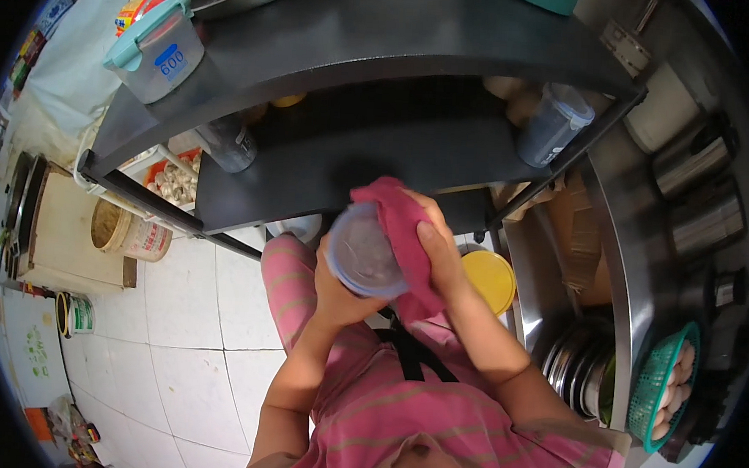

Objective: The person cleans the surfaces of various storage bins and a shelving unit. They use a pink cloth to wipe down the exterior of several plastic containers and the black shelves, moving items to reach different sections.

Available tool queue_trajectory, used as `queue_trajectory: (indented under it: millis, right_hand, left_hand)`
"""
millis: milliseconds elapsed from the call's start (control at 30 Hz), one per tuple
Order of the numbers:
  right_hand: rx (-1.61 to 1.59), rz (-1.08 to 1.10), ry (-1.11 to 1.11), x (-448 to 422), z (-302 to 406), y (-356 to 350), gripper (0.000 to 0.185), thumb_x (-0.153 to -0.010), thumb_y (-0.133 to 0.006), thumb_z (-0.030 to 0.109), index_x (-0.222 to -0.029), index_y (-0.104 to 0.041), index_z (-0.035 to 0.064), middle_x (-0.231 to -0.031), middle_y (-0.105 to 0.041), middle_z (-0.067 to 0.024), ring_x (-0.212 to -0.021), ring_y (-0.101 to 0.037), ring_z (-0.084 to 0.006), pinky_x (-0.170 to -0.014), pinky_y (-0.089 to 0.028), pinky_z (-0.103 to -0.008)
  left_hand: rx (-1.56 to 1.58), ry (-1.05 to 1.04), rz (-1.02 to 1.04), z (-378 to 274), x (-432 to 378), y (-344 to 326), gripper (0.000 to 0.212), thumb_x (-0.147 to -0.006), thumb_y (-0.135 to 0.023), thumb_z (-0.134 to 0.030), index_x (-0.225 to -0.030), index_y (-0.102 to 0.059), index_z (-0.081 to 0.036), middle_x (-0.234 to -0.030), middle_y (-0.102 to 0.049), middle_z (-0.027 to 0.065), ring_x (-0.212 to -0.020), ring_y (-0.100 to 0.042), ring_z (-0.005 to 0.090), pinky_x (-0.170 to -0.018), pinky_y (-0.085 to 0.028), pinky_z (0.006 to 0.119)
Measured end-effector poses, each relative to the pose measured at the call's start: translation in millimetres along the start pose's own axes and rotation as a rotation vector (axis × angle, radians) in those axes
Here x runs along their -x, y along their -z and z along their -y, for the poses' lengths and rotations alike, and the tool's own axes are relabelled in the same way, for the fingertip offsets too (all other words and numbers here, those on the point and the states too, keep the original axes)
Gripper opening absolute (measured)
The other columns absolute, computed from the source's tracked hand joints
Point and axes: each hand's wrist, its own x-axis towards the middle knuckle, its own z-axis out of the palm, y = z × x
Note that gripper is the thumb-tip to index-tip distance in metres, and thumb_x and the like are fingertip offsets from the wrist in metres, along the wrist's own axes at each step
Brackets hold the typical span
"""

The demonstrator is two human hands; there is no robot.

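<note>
My left hand (336, 295) grips a round, clear plastic container (364, 249) from its left and underside. A pale bluish rim runs around the container's top, and what is inside is too blurred to tell. Bunched in my right hand (440, 247) is a dark pink cloth (405, 255), pressed against the container's right side and rim. Both hands are over my lap, in front of a black shelf unit (353, 150). The cloth hides part of the container, and my left fingers are partly out of sight behind it.
A lidded plastic box (161, 57) stands on the upper shelf, left. Lidded canisters (555, 126) sit at both ends below. At right, a green basket (652, 388) holds eggs beside steel shelving (606, 297). A yellow lid (489, 281) lies low behind my right forearm. An open bucket (136, 231) is left.
</note>
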Motion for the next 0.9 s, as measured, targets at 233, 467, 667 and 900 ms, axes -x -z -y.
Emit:
queue_trajectory:
  millis: [233, 467, 667, 900]
  right_hand:
    - [0.512, -0.220, 0.237, 42.5, -70.2, -28.9, 0.064, -0.092, -0.054, 0.017, -0.145, -0.025, -0.0031, -0.146, -0.034, -0.0246, -0.135, -0.034, -0.0413, -0.114, -0.024, -0.0434]
    - [0.572, -0.255, 0.338, 20.3, -21.5, -41.0, 0.075, -0.090, -0.058, 0.021, -0.147, -0.018, -0.0058, -0.148, -0.025, -0.0282, -0.138, -0.026, -0.0441, -0.116, -0.019, -0.0453]
    - [0.032, 0.105, 0.078, -5.4, -23.8, -12.7, 0.080, -0.089, -0.061, 0.025, -0.152, -0.016, 0.0073, -0.152, -0.026, -0.0159, -0.141, -0.026, -0.0276, -0.116, -0.019, -0.0363]
    - [-0.437, 0.058, -0.346, 33.2, -39.0, -18.1, 0.087, -0.083, -0.069, 0.037, -0.150, -0.023, 0.0050, -0.150, -0.032, -0.0109, -0.140, -0.028, -0.0223, -0.116, -0.021, -0.0361]
  left_hand:
    - [0.676, 0.436, -0.226, -18.2, -19.9, 6.1, 0.101, -0.060, -0.090, -0.034, -0.137, -0.038, 0.005, -0.130, -0.052, 0.0149, -0.116, -0.054, 0.0236, -0.098, -0.044, 0.035]
    - [0.675, 0.398, -0.033, -15.1, -16.1, 4.0, 0.112, -0.067, -0.081, -0.059, -0.143, -0.029, 0.005, -0.137, -0.046, 0.0154, -0.127, -0.047, 0.0256, -0.108, -0.035, 0.039]
    - [0.870, 0.450, -0.123, -40.8, -19.1, 6.8, 0.108, -0.072, -0.069, -0.069, -0.143, -0.029, 0.002, -0.138, -0.046, 0.0162, -0.127, -0.046, 0.0281, -0.109, -0.036, 0.040]
    - [0.825, 0.467, -0.192, -19.4, -14.6, 10.1, 0.109, -0.072, -0.058, -0.080, -0.142, -0.029, -0.001, -0.128, -0.050, 0.0191, -0.116, -0.053, 0.0315, -0.097, -0.048, 0.042]
